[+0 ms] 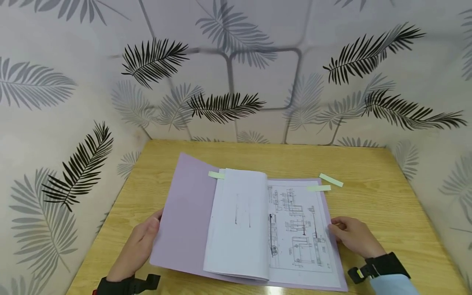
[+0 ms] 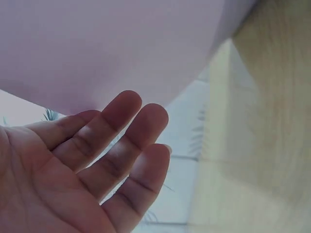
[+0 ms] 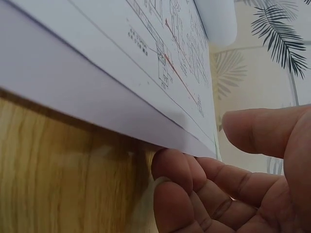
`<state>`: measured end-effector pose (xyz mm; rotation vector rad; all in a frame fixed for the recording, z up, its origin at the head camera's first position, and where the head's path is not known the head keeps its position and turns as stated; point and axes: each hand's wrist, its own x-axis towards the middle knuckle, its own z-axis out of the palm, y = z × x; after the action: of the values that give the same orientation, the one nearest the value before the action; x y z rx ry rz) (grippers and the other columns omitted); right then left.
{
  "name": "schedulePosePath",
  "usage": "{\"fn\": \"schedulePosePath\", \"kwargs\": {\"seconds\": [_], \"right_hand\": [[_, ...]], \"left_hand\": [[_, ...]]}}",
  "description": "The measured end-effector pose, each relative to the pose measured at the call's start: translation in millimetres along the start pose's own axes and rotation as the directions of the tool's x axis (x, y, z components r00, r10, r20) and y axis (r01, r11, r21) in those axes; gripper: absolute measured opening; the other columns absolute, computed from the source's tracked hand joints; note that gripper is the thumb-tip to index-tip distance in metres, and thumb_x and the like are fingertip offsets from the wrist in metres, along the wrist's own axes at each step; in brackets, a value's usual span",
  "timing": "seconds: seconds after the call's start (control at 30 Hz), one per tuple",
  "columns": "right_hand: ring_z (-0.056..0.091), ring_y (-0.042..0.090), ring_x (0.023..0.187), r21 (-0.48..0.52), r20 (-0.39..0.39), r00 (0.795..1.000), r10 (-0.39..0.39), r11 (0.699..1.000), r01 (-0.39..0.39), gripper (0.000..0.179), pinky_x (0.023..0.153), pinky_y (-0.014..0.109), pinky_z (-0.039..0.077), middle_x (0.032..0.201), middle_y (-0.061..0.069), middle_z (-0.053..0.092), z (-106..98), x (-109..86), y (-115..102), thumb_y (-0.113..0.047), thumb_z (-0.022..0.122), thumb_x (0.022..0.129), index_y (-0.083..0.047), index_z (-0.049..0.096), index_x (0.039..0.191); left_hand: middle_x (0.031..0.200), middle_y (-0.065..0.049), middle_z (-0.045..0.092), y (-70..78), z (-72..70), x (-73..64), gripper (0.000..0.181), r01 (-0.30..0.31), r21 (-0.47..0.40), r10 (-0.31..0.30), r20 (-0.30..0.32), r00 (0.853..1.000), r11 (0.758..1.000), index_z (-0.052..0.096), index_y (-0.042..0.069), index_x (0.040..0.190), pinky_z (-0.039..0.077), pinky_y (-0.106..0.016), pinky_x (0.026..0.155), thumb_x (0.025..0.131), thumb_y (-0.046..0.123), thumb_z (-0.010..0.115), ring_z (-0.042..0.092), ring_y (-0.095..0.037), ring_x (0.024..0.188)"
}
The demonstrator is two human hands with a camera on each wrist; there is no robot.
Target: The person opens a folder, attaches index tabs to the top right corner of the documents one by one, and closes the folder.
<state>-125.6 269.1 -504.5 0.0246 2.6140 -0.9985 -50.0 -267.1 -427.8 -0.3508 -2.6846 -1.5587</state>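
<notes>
A purple folder (image 1: 186, 213) lies spread on the wooden table, its left cover raised at a slant. Inside it, a white page (image 1: 237, 229) bends up over the left side, and a printed technical drawing (image 1: 300, 229) faces up on the right. My left hand (image 1: 138, 243) holds the left cover by its outer edge, the thumb hidden from the left wrist view and the fingers (image 2: 148, 121) underneath. At the right edge, my right hand (image 1: 355, 235) touches the folder from below with bent fingers (image 3: 170, 167); its thumb (image 3: 243, 128) stands apart from the page.
Pale green sticky strips mark the pages: one strip (image 1: 216, 175) at the top left and another strip (image 1: 318, 188) at the top right. A loose-looking strip (image 1: 331, 180) lies just beyond the folder's corner. Leaf-patterned cloth (image 1: 258, 90) surrounds the table (image 1: 380, 184).
</notes>
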Motion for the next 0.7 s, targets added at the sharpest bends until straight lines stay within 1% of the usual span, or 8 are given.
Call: {"fn": "schedulePosePath", "kwargs": {"seconds": [0.07, 0.2, 0.23, 0.3, 0.47, 0.6, 0.7], "right_hand": [[0.062, 0.019, 0.081, 0.004, 0.001, 1.000, -0.010, 1.000, 0.010, 0.047, 0.070, 0.035, 0.053, 0.104, 0.015, 0.064, 1.4, -0.4, -3.1, -0.025, 0.057, 0.097, 0.010, 0.052, 0.128], [0.062, 0.019, 0.081, 0.010, -0.003, 1.000, -0.021, 1.000, 0.021, 0.046, 0.071, 0.035, 0.053, 0.104, 0.014, 0.064, 5.0, -0.2, -9.3, -0.024, 0.058, 0.096, 0.009, 0.052, 0.128], [0.062, 0.018, 0.080, 0.011, -0.005, 1.000, -0.024, 1.000, 0.024, 0.046, 0.070, 0.034, 0.053, 0.103, 0.014, 0.064, 6.2, 0.2, -10.8, -0.024, 0.058, 0.096, 0.009, 0.052, 0.128], [0.061, 0.018, 0.079, 0.013, -0.007, 0.999, -0.036, 0.999, 0.037, 0.045, 0.070, 0.033, 0.053, 0.102, 0.013, 0.064, 9.1, 1.4, -13.5, -0.024, 0.058, 0.096, 0.008, 0.053, 0.128], [0.062, 0.018, 0.080, 0.036, -0.006, 0.998, -0.064, 0.997, 0.064, 0.044, 0.070, 0.033, 0.053, 0.100, 0.010, 0.065, 14.8, 4.4, -20.9, -0.024, 0.059, 0.096, 0.006, 0.054, 0.128], [0.061, 0.018, 0.081, 0.050, -0.001, 0.998, -0.062, 0.997, 0.062, 0.043, 0.070, 0.033, 0.053, 0.100, 0.010, 0.064, 18.6, 5.3, -27.2, -0.022, 0.059, 0.096, 0.006, 0.054, 0.128], [0.061, 0.018, 0.080, 0.047, 0.000, 0.998, -0.063, 0.997, 0.063, 0.042, 0.070, 0.033, 0.053, 0.099, 0.009, 0.064, 21.4, 5.0, -31.7, -0.022, 0.060, 0.096, 0.006, 0.055, 0.127]], "left_hand": [[0.143, -0.018, 0.045, 6.9, 0.1, 2.7, 0.046, -0.046, -0.017, 0.046, 0.013, 0.999, 0.999, 0.033, -0.006, 0.145, 0.038, -0.019, 0.098, 0.107, 0.015, 0.019, 0.045, -0.026, 0.128], [0.140, -0.018, 0.047, 18.5, 2.4, 8.2, 0.045, -0.142, -0.024, 0.142, 0.009, 0.990, 0.990, 0.030, -0.004, 0.147, 0.043, -0.022, 0.094, 0.107, 0.011, 0.016, 0.050, -0.021, 0.122], [0.139, -0.018, 0.048, 20.8, 3.4, 9.2, 0.045, -0.155, -0.024, 0.155, 0.003, 0.988, 0.988, 0.030, -0.004, 0.147, 0.043, -0.022, 0.093, 0.107, 0.011, 0.016, 0.051, -0.019, 0.120], [0.141, -0.019, 0.046, 25.2, 5.2, 11.1, 0.046, -0.182, -0.043, 0.182, 0.007, 0.983, 0.982, 0.028, -0.002, 0.149, 0.041, -0.021, 0.095, 0.107, 0.012, 0.016, 0.050, -0.018, 0.123], [0.149, -0.020, 0.035, 35.5, 12.2, 17.7, 0.047, -0.219, -0.101, 0.224, 0.031, 0.974, 0.970, 0.022, 0.001, 0.151, 0.033, -0.019, 0.103, 0.107, 0.016, 0.016, 0.039, -0.018, 0.135], [0.144, -0.018, 0.043, 45.5, 21.0, 26.7, 0.047, -0.270, -0.090, 0.275, 0.045, 0.960, 0.959, 0.021, 0.005, 0.152, 0.042, -0.026, 0.098, 0.107, 0.018, 0.018, 0.047, -0.024, 0.126], [0.135, -0.013, 0.049, 51.3, 29.4, 33.4, 0.046, -0.297, -0.058, 0.300, 0.050, 0.953, 0.953, 0.023, 0.009, 0.153, 0.048, -0.032, 0.090, 0.107, 0.018, 0.022, 0.053, -0.024, 0.114]]}}
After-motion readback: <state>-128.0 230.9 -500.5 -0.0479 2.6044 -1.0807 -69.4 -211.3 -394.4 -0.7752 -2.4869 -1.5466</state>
